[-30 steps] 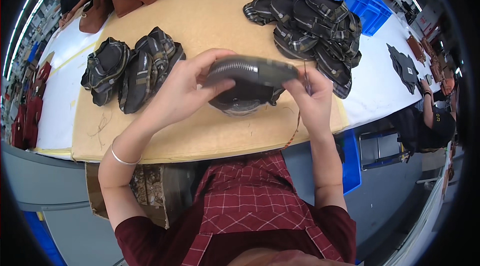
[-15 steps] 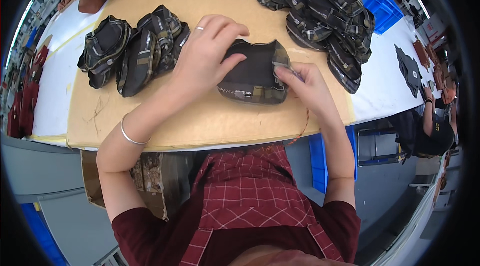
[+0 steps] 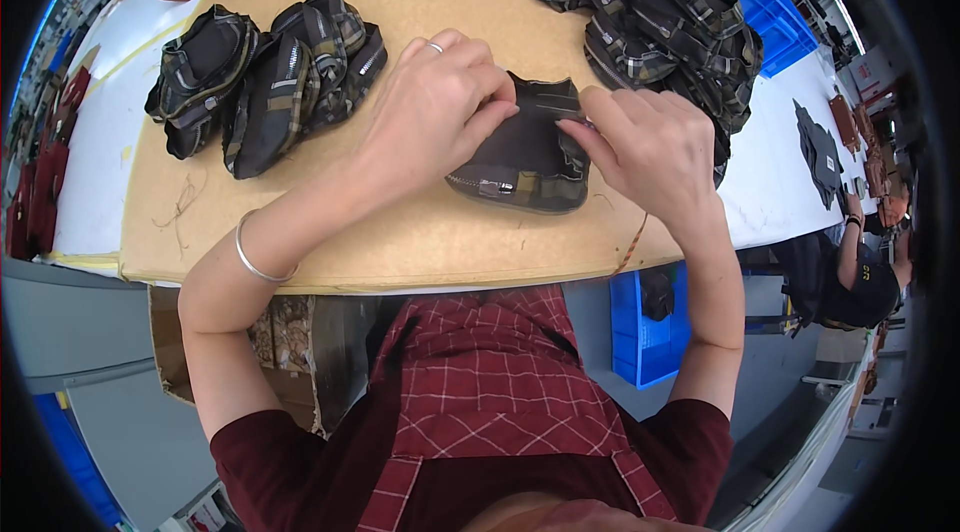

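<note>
On the brown tabletop [image 3: 420, 232], near its front edge, lies a small dark plaid pouch [image 3: 520, 157] with a zipper. Both hands grip its upper edge: the left hand [image 3: 435, 107] has its fingers closed on the left corner, the right hand [image 3: 650, 147] pinches the right corner. One pile of similar pouches [image 3: 265, 77] lies to the left, another pile [image 3: 660, 27] to the right.

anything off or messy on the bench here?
Nothing serious. Loose thread scraps lie on the tan board left of the work, and a reddish strand hangs over its front edge. Left hand and right hand hold one dark plaid pouch; both pouch piles look orderly.
</note>
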`<action>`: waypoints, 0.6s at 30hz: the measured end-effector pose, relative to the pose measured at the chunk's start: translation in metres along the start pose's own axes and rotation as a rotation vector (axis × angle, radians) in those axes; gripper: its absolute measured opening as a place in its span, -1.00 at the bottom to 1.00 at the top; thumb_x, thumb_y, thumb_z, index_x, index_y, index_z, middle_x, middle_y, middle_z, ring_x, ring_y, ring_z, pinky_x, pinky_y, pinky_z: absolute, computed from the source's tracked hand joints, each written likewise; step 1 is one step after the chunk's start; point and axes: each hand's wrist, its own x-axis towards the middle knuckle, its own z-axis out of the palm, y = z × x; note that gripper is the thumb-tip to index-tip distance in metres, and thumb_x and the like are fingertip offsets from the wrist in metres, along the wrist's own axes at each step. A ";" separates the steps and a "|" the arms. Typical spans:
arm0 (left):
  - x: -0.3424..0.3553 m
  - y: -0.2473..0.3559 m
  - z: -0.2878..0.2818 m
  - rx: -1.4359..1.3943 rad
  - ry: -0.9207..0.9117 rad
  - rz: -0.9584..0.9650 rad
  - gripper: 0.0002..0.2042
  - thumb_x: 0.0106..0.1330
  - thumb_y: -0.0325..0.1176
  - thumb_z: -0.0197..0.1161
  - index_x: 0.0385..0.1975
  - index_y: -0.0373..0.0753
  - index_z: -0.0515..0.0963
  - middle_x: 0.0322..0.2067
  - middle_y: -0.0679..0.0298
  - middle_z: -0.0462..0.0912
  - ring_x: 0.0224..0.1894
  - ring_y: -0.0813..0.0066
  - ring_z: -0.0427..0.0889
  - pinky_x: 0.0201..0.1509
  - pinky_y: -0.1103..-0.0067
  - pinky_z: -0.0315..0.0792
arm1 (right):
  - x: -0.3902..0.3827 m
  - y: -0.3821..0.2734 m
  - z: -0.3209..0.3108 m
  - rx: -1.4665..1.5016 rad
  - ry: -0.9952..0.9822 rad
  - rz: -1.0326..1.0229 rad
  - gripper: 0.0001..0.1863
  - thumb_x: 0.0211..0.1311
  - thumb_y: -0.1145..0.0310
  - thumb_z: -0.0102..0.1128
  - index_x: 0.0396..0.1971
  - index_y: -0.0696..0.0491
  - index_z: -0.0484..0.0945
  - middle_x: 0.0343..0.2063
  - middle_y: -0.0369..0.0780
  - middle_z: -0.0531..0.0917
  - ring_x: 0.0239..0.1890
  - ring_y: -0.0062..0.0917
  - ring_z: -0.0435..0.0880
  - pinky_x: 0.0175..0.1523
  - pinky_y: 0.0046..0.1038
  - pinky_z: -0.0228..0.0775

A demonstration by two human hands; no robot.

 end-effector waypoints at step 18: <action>-0.004 0.001 0.002 -0.169 -0.018 -0.055 -0.90 0.25 -0.39 0.39 -0.40 -0.28 0.67 -0.40 0.20 0.60 -0.15 0.17 0.58 0.00 0.31 0.39 | 0.013 0.022 0.016 -0.414 0.044 -0.335 -0.86 0.13 0.33 0.29 -0.46 -0.09 0.46 -0.70 -0.44 0.34 -0.65 -0.70 0.43 -0.50 -0.60 0.21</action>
